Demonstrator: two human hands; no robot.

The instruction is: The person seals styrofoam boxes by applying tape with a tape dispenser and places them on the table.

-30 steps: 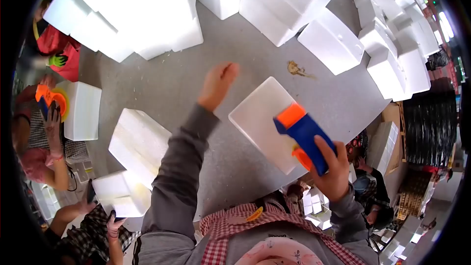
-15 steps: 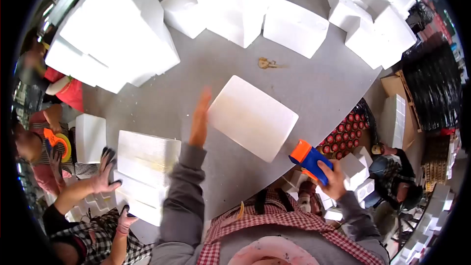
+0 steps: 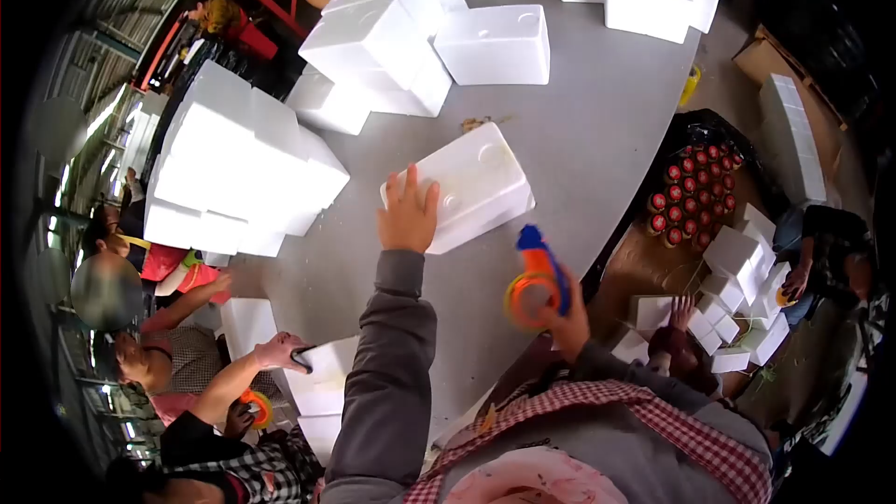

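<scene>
Grey worktable [image 3: 597,145] crowded with white foam boxes, stacks at far left and far edge. Left hand [image 3: 408,213] laid flat on near-left end of foam box [image 3: 471,182] at table middle, fingers spread and extended, touching lid, nothing clasped. Right hand [image 3: 566,315] at near table edge, right of box, fist closed round tape dispenser [image 3: 534,282]: orange roll, blue handle, tilted, apart from box. Co-worker's hand [image 3: 280,351] rests on another foam box [image 3: 322,387] at near left. Crate of red-capped bottles [image 3: 686,196] below table at right
</scene>
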